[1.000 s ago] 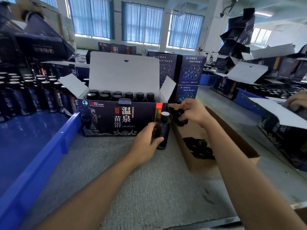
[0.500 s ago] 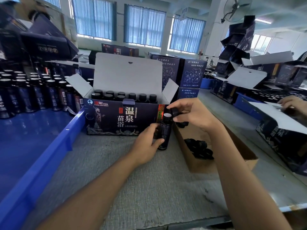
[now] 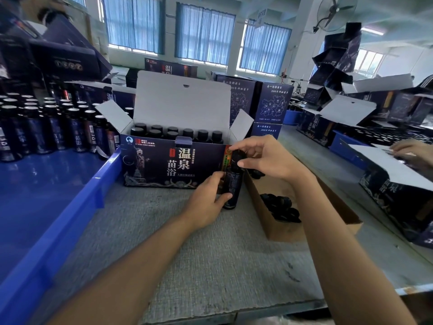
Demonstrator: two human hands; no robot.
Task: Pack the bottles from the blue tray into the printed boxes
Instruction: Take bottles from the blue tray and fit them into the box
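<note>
Grey table: printed box holds capped bottles.

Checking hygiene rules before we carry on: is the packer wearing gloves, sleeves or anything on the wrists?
No. The left hand and right hand are ungloved; the left forearm and right forearm are uncovered as far as the frame shows. No watch, band or ring is visible.

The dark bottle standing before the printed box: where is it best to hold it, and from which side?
Probably its straight round body, from the left, as the left hand does: the bottle stands upright, and the right hand pinches its cap.
</note>
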